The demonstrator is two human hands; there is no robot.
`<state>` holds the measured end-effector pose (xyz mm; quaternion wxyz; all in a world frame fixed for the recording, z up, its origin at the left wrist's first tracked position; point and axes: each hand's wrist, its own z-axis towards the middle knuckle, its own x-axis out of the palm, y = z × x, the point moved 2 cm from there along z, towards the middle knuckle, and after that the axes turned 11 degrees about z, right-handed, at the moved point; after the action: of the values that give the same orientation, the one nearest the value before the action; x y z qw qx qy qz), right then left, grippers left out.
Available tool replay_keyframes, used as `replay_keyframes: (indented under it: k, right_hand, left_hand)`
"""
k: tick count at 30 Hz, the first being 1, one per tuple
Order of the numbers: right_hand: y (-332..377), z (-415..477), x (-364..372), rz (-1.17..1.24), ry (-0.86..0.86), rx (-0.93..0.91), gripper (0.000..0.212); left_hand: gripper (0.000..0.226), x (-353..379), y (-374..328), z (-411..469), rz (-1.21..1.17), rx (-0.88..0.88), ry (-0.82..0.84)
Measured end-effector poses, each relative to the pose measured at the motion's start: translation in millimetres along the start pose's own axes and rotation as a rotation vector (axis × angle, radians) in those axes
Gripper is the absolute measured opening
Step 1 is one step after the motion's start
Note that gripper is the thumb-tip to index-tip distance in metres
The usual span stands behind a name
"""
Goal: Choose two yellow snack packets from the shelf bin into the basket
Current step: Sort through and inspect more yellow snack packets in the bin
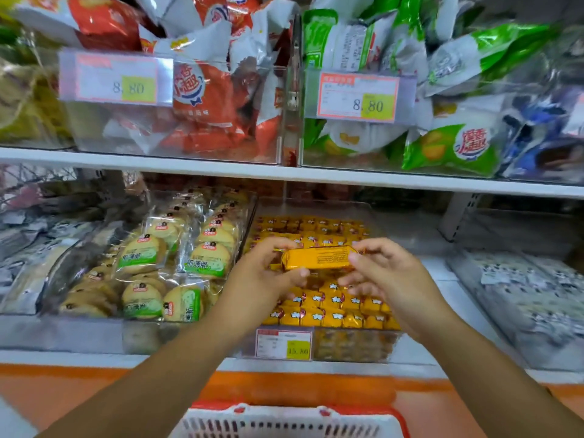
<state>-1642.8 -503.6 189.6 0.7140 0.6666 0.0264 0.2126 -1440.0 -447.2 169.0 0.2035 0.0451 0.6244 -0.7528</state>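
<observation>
Left hand and right hand each pinch an end of 1 yellow packet above the bin; best lower it level into the basket.

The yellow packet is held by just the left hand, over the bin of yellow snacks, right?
Not quite. The head view shows both hands holding the yellow packet: the left hand grips its left end and the right hand pinches its right end. The rest is right: it is over the bin of yellow snacks.
</observation>
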Motion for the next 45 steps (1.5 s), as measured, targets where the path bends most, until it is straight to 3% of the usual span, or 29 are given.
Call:
replay_keyframes:
  k: [7, 11, 14, 18, 22, 30, 33, 35, 39, 45]
  right_hand:
    - [-12.0, -2.6, -5.3, 0.106, 0.024, 0.063, 0.014]
    - [-13.6, 1.6, -7.5, 0.094, 0.046, 0.068, 0.013]
    - [-8.9, 5.8, -11.2, 0.135, 0.087, 0.082, 0.031]
    - [-11.2, 4.3, -14.5, 0.076, 0.140, 0.094, 0.042]
    - [-12.4, 4.2, -15.0, -0.008, 0.058, 0.018, 0.029]
    - [-8.9, -2.8, -3.0, 0.060, 0.016, -0.069, 0.028]
    - [-11.1, -3.0, -3.8, 0.024, 0.020, -0.075, 0.010]
    - [-11.6, -3.6, -3.8, 0.017, 0.028, -0.055, 0.018]
    - [-11.3, -3.6, -4.0, -0.014, 0.055, -0.031, 0.046]
    - [-11.6, -0.7, -5.4, 0.140, 0.060, -0.007, 0.037]
  left_hand:
    - [0.038, -8.4, 14.9, -12.3, -0.354, -0.088, 0.138]
    - [0.035, -13.0, 16.6, -9.8, -0.348, -0.075, 0.172]
    - [0.040, -12.2, 15.3, -8.6, -0.289, -0.025, 0.205]
    - [0.041, -9.8, 10.3, -8.2, -0.200, 0.016, 0.097]
    - [0.029, -5.8, 10.0, -9.7, -0.108, 0.030, 0.001]
    - [0.020, -11.0, 5.5, -12.4, -0.294, 0.018, -0.151]
    - [0.008, -10.2, 4.1, -13.8, -0.262, 0.009, -0.170]
    - [0.007, -10.0, 4.3, -14.0, -0.272, -0.015, -0.162]
    - [0.031, -11.3, 3.1, -13.7, -0.333, -0.054, -0.089]
    - [0.013, -11.9, 4.2, -12.7, -0.321, -0.055, -0.081]
